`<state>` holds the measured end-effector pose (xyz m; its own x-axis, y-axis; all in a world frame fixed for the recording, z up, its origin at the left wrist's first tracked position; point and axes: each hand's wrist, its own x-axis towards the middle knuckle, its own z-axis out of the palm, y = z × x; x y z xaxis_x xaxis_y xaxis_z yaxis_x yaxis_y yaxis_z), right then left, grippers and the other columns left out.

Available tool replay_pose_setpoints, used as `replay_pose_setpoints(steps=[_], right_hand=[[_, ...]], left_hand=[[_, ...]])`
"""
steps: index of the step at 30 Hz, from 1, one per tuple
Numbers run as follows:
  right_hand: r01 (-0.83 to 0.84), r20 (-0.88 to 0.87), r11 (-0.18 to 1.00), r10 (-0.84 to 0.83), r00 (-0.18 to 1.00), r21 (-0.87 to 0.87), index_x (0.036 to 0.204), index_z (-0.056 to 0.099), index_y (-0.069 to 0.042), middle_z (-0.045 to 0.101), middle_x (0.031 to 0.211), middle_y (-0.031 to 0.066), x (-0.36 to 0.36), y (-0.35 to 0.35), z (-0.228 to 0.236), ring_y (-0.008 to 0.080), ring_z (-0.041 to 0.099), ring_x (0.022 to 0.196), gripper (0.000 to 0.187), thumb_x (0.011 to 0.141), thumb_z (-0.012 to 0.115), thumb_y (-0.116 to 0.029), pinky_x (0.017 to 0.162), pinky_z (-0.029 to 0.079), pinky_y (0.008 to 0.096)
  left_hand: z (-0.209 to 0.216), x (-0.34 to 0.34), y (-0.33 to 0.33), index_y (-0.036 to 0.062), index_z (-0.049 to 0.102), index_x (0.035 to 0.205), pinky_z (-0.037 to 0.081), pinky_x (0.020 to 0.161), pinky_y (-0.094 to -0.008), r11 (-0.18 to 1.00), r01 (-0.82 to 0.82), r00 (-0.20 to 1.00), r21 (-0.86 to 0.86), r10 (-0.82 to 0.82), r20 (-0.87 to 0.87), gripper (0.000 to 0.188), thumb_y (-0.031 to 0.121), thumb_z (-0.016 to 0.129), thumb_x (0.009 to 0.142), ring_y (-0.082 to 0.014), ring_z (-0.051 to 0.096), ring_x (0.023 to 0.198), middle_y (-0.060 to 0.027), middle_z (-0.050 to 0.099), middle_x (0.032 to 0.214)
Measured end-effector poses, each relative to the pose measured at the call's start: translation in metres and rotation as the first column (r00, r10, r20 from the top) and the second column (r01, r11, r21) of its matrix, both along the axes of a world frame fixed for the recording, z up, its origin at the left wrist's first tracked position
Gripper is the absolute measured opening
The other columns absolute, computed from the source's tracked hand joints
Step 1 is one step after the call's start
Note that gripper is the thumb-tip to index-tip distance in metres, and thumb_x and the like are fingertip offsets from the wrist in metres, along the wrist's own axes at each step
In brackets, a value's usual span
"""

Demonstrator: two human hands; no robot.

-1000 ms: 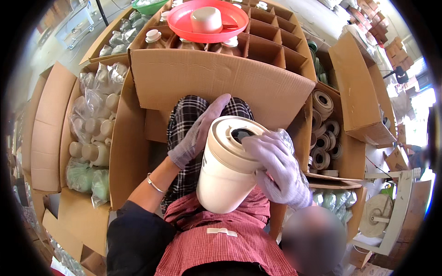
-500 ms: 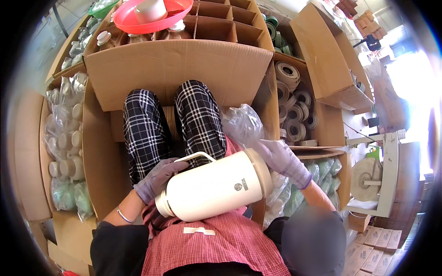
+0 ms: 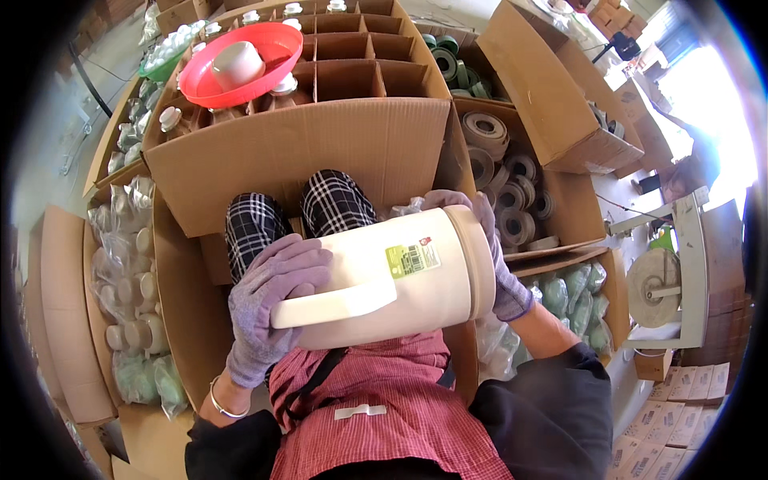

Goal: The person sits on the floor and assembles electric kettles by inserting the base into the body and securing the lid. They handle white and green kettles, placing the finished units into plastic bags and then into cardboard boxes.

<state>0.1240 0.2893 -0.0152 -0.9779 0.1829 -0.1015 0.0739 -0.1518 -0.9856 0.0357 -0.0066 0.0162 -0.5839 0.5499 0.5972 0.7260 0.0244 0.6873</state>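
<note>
A cream thermos jug [image 3: 436, 292] lies on its side across my lap, its neck end to the left and its beige base end to the right. Its handle [image 3: 336, 307] faces me, and a green and white barcode sticker shows on the body. My left hand [image 3: 272, 300], in a grey-purple glove, wraps over the neck end beside the handle and hides the neck. At the other end my right hand [image 3: 504, 276], gloved alike, holds the base from behind, with fingers reaching over the far side.
Ahead stands a divided carton [image 3: 304, 148] with capped bottles and a red tray [image 3: 280, 52] holding a cream cup. Grey rings [image 3: 516, 228] fill a box at right, above green bagged parts [image 3: 568, 292]. Bagged cream parts [image 3: 136, 296] sit in the left box.
The jug has rolled, bringing the handle to my side and the sticker into view. My right hand has closed around the base, and my left hand has shifted over the body.
</note>
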Motion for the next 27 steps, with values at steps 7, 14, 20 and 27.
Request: replay_pose_setpoints(steps=[7,14,20,27], right_hand=[[-0.201,-0.454,0.770,0.542,0.707,0.605,0.147,0.038,-0.002,0.024,0.156,0.0252,-0.014,-0.012,0.048,0.0428,0.020,0.145,0.084,0.093,0.038,-0.066,0.116,0.018,0.0517],[0.019,0.066,0.930,0.005,0.998,-0.366,0.137,0.044,-0.009,0.051,0.126,0.0068,-0.019,-0.022,-0.003,0.0169,0.055,0.115,0.053,0.100,0.046,-0.047,0.101,0.045,0.0310],[-0.068,-0.236,0.821,0.241,0.941,0.567,0.145,0.040,-0.009,0.040,0.143,0.0210,-0.024,-0.013,0.030,0.0338,0.036,0.135,0.070,0.096,0.045,-0.058,0.112,0.031,0.0437],[-0.243,-0.379,0.807,0.489,0.785,0.538,0.133,0.048,-0.002,0.042,0.138,0.0230,-0.027,-0.010,0.027,0.0365,0.041,0.130,0.072,0.093,0.041,-0.061,0.109,0.031,0.0444]], left_hand=[[-0.036,-0.005,-0.027,-0.0046,0.070,0.105,0.055,0.083,-0.0297,0.999,-0.005,0.416,0.048,-0.041,0.908,0.034,0.026,0.059,0.095,-0.0144,0.069,0.091,-0.0107,0.073,0.098],[0.001,-0.011,0.001,0.0006,0.070,0.096,0.048,0.099,-0.0375,0.987,-0.049,0.995,-0.151,0.035,-0.092,0.018,0.007,0.059,0.082,-0.0265,0.067,0.104,-0.0131,0.072,0.102],[-0.059,-0.006,-0.027,-0.0015,0.068,0.105,0.052,0.087,-0.0321,0.989,-0.060,0.630,0.136,-0.067,0.773,0.025,0.018,0.065,0.090,-0.0192,0.067,0.098,-0.0118,0.071,0.102],[-0.043,-0.002,-0.018,-0.0060,0.067,0.108,0.053,0.083,-0.0288,0.992,-0.117,0.552,0.044,0.028,0.833,0.036,0.027,0.062,0.094,-0.0139,0.067,0.092,-0.0107,0.072,0.099]])
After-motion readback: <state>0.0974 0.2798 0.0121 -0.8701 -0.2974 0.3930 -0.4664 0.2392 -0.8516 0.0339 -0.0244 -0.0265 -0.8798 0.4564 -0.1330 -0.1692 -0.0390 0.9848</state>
